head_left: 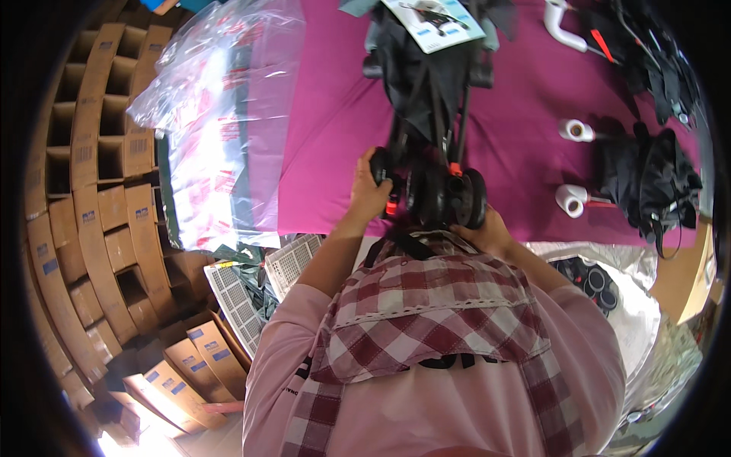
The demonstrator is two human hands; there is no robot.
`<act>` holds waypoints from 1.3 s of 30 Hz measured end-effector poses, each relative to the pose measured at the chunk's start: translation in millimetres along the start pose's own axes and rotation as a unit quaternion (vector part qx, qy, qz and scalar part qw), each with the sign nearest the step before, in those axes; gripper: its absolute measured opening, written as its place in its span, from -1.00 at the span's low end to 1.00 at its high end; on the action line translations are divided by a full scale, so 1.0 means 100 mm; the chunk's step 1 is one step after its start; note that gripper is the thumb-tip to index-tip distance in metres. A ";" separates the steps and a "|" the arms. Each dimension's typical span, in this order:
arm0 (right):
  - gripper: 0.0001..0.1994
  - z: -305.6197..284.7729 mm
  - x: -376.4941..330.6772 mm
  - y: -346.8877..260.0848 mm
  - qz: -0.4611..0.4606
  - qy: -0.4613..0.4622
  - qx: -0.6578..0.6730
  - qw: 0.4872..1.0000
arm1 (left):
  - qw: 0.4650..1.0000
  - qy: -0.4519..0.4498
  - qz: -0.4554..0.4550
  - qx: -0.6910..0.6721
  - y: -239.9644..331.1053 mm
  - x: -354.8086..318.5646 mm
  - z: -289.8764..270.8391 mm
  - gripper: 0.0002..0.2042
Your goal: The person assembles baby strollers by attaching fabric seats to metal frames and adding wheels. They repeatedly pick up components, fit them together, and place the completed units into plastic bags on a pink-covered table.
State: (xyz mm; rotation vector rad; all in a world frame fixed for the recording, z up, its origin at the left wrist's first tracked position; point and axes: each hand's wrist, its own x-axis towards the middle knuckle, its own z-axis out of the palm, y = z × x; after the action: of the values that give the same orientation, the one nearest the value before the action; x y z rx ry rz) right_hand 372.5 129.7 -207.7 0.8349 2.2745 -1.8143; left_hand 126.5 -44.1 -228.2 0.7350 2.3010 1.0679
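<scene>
A folded black stroller point(420, 95) lies on the magenta cloth, its wheels toward me and a printed card point(438, 21) on its far part. My left hand point(368, 188) is closed around the small black wheel at the stroller's near left, beside a red part. At the near right, my right hand point(489, 232) curls against the underside of another black wheel point(474, 198); some of its fingers are hidden behind it. Between the hands sit more black wheels point(428, 196), slightly blurred.
Clear plastic bags point(221, 129) cover the table's left side. White rolls on holders point(571, 199) and black fabric bundles point(647, 171) lie at the right. Stacked cardboard boxes point(95, 213) fill the left, near a white plastic crate point(234, 305). Black wheels point(598, 286) sit in a lined container below right.
</scene>
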 end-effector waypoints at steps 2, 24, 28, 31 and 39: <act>-0.43 0.12 -0.04 0.10 0.021 0.027 0.006 0.999 | 1.000 0.001 0.021 0.003 -0.06 0.01 0.01 -0.30; -0.65 1.13 0.94 -1.87 -0.172 0.285 -0.237 0.913 | 0.952 0.210 0.053 0.215 -2.35 0.10 -1.50 -0.71; -0.79 1.68 1.36 -2.27 -0.290 0.065 -0.252 0.921 | 0.960 0.215 -0.028 0.177 -2.53 -0.25 -1.92 -0.79; -0.81 1.96 1.50 -2.13 -0.268 -0.015 -0.157 0.951 | 0.941 0.242 -0.083 0.221 -3.02 -1.13 -2.48 -0.83; -0.87 2.35 1.48 -1.80 -0.292 -0.094 -0.077 0.949 | 0.771 0.294 -0.444 0.350 -2.65 -2.05 -3.57 -0.55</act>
State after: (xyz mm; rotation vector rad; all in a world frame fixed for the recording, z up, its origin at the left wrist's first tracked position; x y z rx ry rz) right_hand 103.8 -61.5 -178.1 -0.0574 2.6647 -1.7689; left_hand -17.0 -510.8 -192.3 -0.6053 3.0371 -0.0745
